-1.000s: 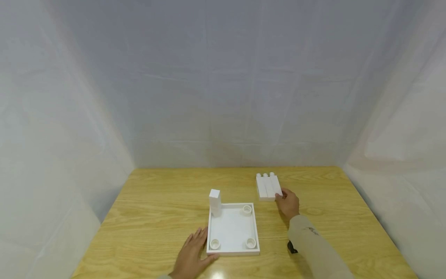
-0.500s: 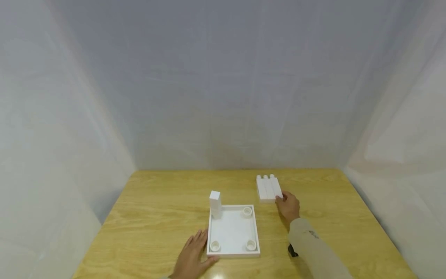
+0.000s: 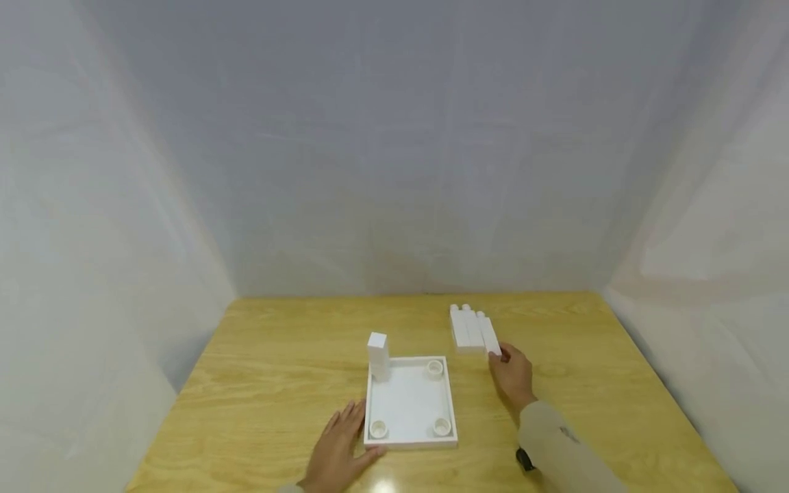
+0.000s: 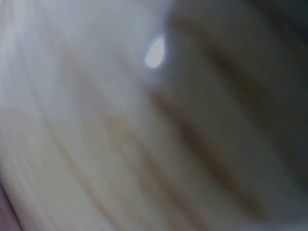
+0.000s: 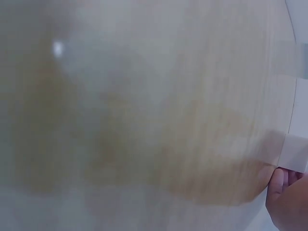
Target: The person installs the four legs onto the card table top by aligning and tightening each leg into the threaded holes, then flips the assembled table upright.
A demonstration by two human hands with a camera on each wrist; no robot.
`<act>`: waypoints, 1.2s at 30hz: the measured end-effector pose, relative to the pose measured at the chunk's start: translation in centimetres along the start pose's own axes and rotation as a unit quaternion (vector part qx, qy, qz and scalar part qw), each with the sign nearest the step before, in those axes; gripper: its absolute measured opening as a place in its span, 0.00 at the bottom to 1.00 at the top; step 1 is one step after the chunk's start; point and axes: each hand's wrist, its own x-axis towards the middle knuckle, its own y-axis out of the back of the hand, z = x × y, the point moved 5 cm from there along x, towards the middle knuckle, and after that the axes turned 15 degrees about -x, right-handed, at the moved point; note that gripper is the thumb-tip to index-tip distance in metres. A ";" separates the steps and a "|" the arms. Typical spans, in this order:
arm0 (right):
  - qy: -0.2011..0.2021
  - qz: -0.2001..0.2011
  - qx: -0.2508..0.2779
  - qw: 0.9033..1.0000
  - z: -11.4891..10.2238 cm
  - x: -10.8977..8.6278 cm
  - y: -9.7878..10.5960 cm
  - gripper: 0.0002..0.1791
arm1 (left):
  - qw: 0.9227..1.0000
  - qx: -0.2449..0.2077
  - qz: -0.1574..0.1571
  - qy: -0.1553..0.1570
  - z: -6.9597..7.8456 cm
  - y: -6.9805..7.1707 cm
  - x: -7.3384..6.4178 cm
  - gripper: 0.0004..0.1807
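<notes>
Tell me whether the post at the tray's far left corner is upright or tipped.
Upright: in the head view, the post stands on end at that corner of the tray, its square top visible.

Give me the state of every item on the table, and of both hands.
Tray: flat on the table, open side up.
Tall block: upright in the tray's far left corner.
Three sockets: in the other corners, open, unfilled.
Two blocks: lying side by side.
Third block: lying beside them, nearer the person, near end pinched.
Left hand: fingers extended, at the tray's near left corner.
Right hand: pinching the third block.
</notes>
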 end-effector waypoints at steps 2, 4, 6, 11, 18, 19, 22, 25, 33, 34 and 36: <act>-0.003 0.003 0.000 1.000 0.0 -0.3 0.2 0.21 | 1.000 0.006 0.005 -0.006 0.0 0.1 0.1 0.50; 0.000 0.008 0.003 1.000 -0.1 -0.6 0.3 0.21 | 1.000 0.007 0.010 -0.011 0.0 0.2 0.3 0.49; 0.000 0.010 0.006 1.000 -0.2 -0.9 0.5 0.22 | 1.000 0.004 0.011 -0.014 0.1 0.3 0.4 0.49; -0.009 0.006 0.026 1.000 -0.3 -1.9 0.4 0.25 | 1.000 -0.010 -0.001 -0.001 0.1 0.4 0.3 0.50; -0.007 0.010 0.011 1.000 -0.9 -2.5 -0.1 0.35 | 1.000 -0.008 -0.012 0.012 -0.3 0.1 0.1 0.51; -0.012 0.009 0.013 1.000 -1.0 -2.5 -0.2 0.35 | 1.000 -0.009 -0.013 0.013 -0.3 0.0 0.1 0.51; -0.033 0.012 0.011 0.999 -0.9 -2.4 -0.5 0.34 | 1.000 -0.008 -0.016 0.013 -0.4 -0.1 0.0 0.51; -0.031 0.024 0.000 0.999 -0.8 -2.2 -0.7 0.31 | 1.000 -0.003 -0.017 0.013 -0.4 -0.1 -0.1 0.51; -0.006 0.067 -0.037 0.997 -0.8 -2.4 -0.1 0.23 | 1.000 0.002 -0.011 0.012 -0.4 -0.1 0.0 0.51; -0.011 0.068 -0.035 0.997 -0.7 -2.4 0.0 0.22 | 1.000 0.003 -0.013 0.013 -0.5 -0.2 0.0 0.51; -0.020 0.068 -0.030 0.997 -0.6 -2.5 0.1 0.22 | 1.000 0.006 -0.014 0.014 -0.7 -0.2 0.1 0.51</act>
